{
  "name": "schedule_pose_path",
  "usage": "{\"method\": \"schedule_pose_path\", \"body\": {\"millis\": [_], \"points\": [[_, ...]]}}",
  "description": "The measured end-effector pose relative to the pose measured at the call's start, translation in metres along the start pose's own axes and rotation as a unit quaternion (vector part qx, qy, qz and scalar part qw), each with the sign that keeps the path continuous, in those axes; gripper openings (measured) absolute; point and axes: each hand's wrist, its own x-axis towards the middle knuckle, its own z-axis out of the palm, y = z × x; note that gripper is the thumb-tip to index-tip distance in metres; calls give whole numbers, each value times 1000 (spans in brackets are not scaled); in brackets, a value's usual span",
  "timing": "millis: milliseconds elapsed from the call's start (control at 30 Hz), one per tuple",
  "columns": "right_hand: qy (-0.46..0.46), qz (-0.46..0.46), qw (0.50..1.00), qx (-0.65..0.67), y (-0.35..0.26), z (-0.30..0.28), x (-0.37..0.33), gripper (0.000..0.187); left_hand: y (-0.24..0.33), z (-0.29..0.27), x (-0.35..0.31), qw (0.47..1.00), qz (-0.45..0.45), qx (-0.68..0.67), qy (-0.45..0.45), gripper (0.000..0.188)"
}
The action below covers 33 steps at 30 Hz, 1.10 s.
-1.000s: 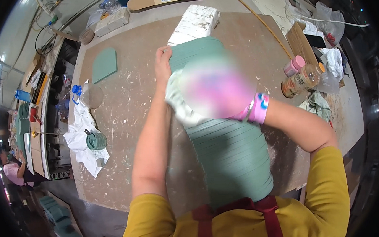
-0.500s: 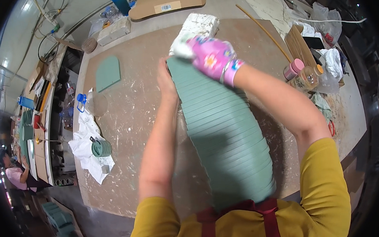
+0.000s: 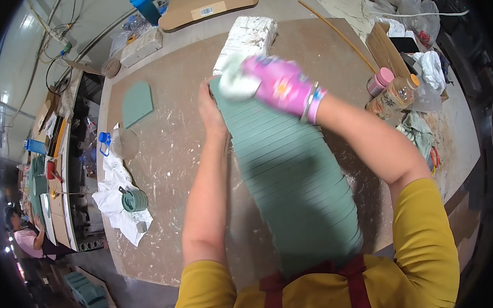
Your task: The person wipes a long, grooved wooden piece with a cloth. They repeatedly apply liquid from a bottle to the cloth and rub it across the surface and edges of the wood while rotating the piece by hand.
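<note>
A long row of overlapping green slabs (image 3: 292,168) runs from close to my body toward the far side of the table. My left hand (image 3: 212,114), bare, lies along the left edge of its far end, fingers stretched out and partly hidden. In a pink flowered glove, my right hand (image 3: 280,84) is closed on a white wadded cloth (image 3: 237,84). That cloth rests on the top of the farthest slabs and is smeared by motion. Just beyond the row stands a white, rough-faced block (image 3: 249,38). A single green round-topped slab (image 3: 138,104) lies to the left.
On the left stand a clear jug with a blue cap (image 3: 123,143) and a green ribbed cup (image 3: 134,200) on white paper (image 3: 110,188). A thin stick (image 3: 338,35), a pink-lidded jar (image 3: 380,81) and a bottle (image 3: 395,97) are on the right. Another person (image 3: 28,235) works far left.
My right hand has drawn the cloth back from the white block onto the far slabs. My left hand stays at the edge. The whole view has shifted slightly.
</note>
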Motion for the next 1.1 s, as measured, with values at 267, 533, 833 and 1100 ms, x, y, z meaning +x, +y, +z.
{"method": "schedule_pose_path", "body": {"millis": [267, 533, 833, 1100], "points": [[18, 45, 991, 125, 25, 1, -27, 40, 10, 5, -9, 977, 105, 186, -16, 44], [3, 55, 994, 99, 8, -14, -29, 29, 3, 3, -5, 985, 59, 162, -11, 39], [-26, 18, 999, -31, 2, 10, 49, 21, 4, 5, -3, 982, 63, 177, 1, 30], [-19, -22, 999, -15, -22, -7, -21, 33, 8, -1, -9, 980, 73, 184, -29, 44]]}}
